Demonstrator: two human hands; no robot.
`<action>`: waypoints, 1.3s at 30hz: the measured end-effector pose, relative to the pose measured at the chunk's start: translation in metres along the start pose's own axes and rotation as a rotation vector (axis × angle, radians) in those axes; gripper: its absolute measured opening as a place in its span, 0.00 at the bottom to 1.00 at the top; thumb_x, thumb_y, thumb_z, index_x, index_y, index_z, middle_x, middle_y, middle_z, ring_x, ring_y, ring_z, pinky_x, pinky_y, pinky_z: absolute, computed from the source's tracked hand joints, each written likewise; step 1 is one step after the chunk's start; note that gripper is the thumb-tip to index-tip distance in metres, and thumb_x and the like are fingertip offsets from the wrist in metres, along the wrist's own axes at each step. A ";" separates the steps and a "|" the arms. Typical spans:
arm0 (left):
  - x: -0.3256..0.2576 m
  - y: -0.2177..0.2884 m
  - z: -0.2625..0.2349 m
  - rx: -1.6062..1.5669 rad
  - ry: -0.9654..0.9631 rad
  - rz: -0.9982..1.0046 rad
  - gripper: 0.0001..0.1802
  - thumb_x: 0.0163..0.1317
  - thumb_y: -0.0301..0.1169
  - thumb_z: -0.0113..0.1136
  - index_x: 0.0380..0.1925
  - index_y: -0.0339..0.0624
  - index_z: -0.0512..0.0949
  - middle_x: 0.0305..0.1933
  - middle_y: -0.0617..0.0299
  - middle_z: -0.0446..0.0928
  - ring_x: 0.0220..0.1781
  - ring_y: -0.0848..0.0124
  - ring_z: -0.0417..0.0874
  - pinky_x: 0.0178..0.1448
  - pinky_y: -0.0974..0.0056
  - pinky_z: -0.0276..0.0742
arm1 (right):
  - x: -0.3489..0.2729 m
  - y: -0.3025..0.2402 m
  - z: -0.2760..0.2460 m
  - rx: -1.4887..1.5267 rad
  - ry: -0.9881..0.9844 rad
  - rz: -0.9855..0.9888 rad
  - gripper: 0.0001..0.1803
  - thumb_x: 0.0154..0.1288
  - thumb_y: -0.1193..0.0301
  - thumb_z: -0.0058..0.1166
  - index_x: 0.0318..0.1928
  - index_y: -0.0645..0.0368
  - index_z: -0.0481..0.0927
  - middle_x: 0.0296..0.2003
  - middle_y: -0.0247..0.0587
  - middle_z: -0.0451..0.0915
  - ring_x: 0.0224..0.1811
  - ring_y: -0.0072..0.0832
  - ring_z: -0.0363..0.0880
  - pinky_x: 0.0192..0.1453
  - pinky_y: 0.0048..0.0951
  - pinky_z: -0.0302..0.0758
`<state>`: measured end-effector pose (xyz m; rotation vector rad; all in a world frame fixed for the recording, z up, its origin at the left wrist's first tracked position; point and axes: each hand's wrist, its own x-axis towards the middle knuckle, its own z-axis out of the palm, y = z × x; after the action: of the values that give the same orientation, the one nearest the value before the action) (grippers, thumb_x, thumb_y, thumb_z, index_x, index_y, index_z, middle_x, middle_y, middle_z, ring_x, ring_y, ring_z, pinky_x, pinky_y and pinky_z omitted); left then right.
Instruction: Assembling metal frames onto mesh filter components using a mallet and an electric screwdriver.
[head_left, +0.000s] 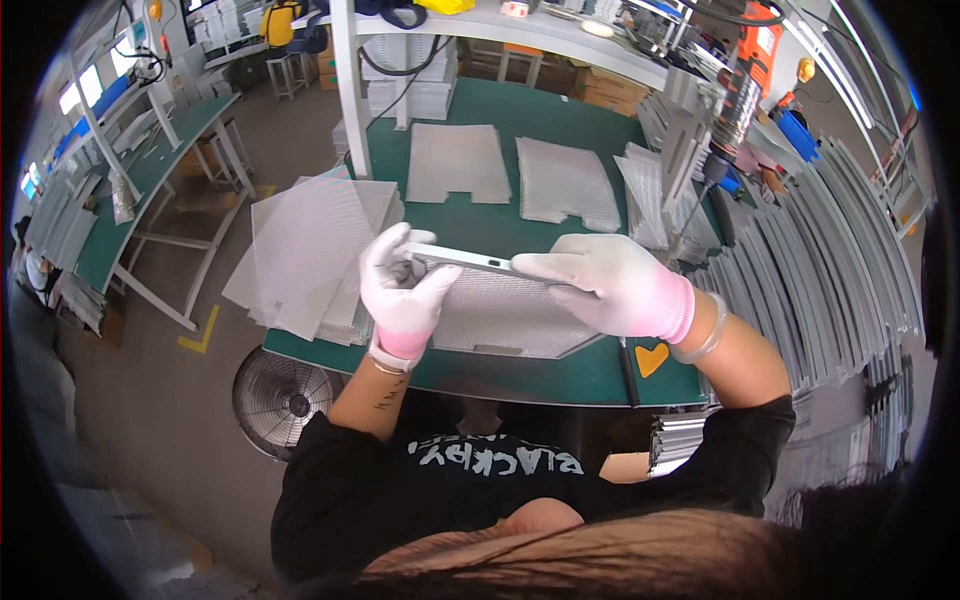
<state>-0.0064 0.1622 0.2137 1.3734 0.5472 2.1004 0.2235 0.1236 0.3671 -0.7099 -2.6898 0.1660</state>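
Head view: one work station, green-topped bench (465,220), seen from where I stand as follows.

Item: pale grey strip (480,260), dark slot in its face, at the centre of the frame, raised above the bench. Left hand (395,285), gloved: thumb and curled fingers closed about the strip's left end. Right hand (615,280), gloved: thumb and forefinger pinched shut on its right part. Held at both ends, probably to keep it steady with the slot towards the eyes.

Item: mesh sheet (520,315), directly below; whether joined to the strip, I cannot tell.

Items: two notched sheets (458,160) (565,180), upper centre, laid apart, perhaps for separate picking. Sheet pile (305,240), left of centre, fanned loosely.

Item: red power driver (745,75), upper right, tip downward, seemingly kept within reach.

Item: orange heart-shaped piece (651,360), right of lower centre, no writing visible.

Writing: large pale lettering (500,458) on the black shirt (350,470), upside down. Driver markings: too small to read.
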 end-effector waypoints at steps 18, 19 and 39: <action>0.007 -0.004 0.007 0.087 0.062 0.037 0.21 0.58 0.18 0.62 0.54 0.32 0.76 0.39 0.58 0.82 0.35 0.72 0.81 0.40 0.67 0.78 | 0.005 0.009 0.005 -0.035 0.111 -0.055 0.30 0.52 0.82 0.60 0.59 0.56 0.77 0.30 0.44 0.78 0.31 0.43 0.78 0.35 0.39 0.76; 0.006 -0.009 0.004 0.085 0.061 0.037 0.21 0.58 0.18 0.62 0.54 0.32 0.76 0.39 0.58 0.82 0.35 0.72 0.81 0.40 0.67 0.78 | 0.004 0.011 0.006 -0.044 0.106 -0.052 0.30 0.52 0.81 0.60 0.59 0.56 0.77 0.30 0.44 0.78 0.31 0.43 0.78 0.35 0.39 0.76; 0.037 -0.014 -0.009 0.189 -0.345 0.373 0.19 0.58 0.17 0.55 0.49 0.43 0.69 0.48 0.54 0.70 0.49 0.65 0.74 0.58 0.61 0.71 | 0.001 0.007 -0.002 -0.195 0.093 -0.079 0.23 0.51 0.74 0.62 0.51 0.59 0.80 0.25 0.42 0.74 0.28 0.39 0.77 0.33 0.39 0.73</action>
<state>-0.0227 0.1971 0.2275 2.0286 0.3739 2.0556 0.2265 0.1303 0.3676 -0.6481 -2.6625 -0.1475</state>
